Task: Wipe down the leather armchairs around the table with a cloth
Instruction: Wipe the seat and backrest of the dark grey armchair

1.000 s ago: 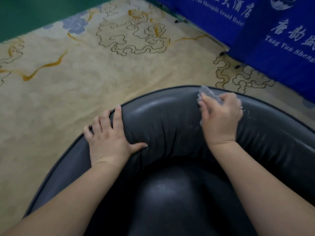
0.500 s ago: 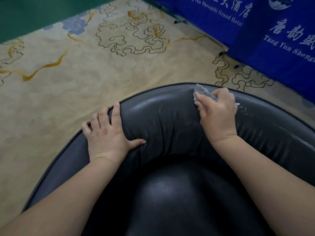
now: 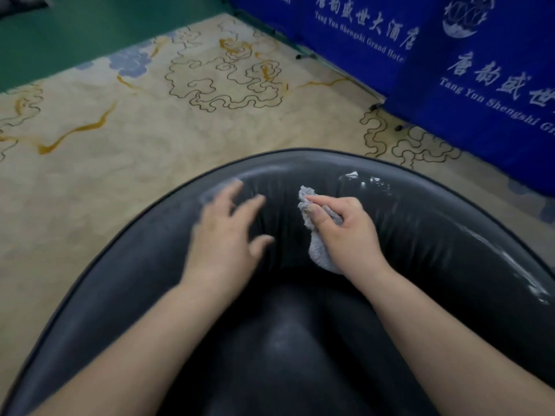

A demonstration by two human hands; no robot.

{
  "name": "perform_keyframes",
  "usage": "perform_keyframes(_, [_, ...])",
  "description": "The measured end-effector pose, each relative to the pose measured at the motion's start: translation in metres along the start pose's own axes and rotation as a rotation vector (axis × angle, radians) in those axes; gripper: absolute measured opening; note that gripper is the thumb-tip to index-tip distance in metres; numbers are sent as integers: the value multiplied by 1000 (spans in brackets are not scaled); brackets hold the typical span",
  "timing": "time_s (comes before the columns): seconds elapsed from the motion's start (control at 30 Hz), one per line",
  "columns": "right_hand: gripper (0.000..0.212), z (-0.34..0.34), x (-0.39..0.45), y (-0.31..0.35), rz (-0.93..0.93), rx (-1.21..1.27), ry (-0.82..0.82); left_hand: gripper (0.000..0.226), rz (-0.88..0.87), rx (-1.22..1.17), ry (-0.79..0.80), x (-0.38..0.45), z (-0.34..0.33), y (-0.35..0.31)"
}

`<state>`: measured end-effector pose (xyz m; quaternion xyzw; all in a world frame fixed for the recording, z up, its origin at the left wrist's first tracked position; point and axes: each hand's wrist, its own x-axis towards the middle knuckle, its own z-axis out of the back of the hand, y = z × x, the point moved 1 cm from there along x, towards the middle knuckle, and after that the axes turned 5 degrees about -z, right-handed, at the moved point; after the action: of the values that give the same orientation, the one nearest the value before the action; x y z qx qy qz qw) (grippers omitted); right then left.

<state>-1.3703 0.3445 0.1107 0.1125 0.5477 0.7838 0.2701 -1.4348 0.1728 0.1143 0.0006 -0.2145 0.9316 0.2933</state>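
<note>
A dark grey leather armchair [image 3: 435, 223] with a curved padded back fills the lower part of the head view. My right hand [image 3: 348, 232] grips a crumpled grey cloth [image 3: 315, 247] and presses it against the inside of the backrest near its middle. My left hand [image 3: 225, 235] is blurred, fingers spread, just over the backrest to the left of the cloth, holding nothing. Wet streaks shine on the backrest's top right. The seat cushion [image 3: 285, 355] lies below between my forearms.
Beige carpet [image 3: 120, 163] with gold and dark swirl patterns spreads behind the chair. Blue banners [image 3: 480, 70] with white lettering stand at the back right on thin metal feet. A green floor strip [image 3: 75, 34] runs along the top left.
My right hand has slid the cloth leftward and down from the backrest's top rim. My left hand has lifted off the rim and moved right toward the middle.
</note>
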Motion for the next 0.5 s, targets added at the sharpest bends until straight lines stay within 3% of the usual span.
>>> perform_keyframes(0.1, [17, 10, -23, 5, -80, 183, 41, 81, -56, -653, 138, -32, -5, -62])
perform_keyframes(0.2, [47, 21, -40, 0, -247, 519, 210, 88, 34, -781, 114, -48, -14, -93])
perform_keyframes(0.27, [59, 32, -47, -8, -260, 583, 317, 87, 97, -784, 66, -50, -20, -99])
perform_keyframes(0.33, [48, 45, -51, -14, -178, 487, 387, 83, 157, -781, 49, -49, -27, -101])
perform_keyframes(0.4, [33, 61, -50, -16, -37, 220, 345, 72, 222, -795, 31, -46, -36, -99])
perform_keyframes(0.5, [50, 98, -39, -21, 271, -323, 155, 56, 312, -822, -36, -44, -44, -101])
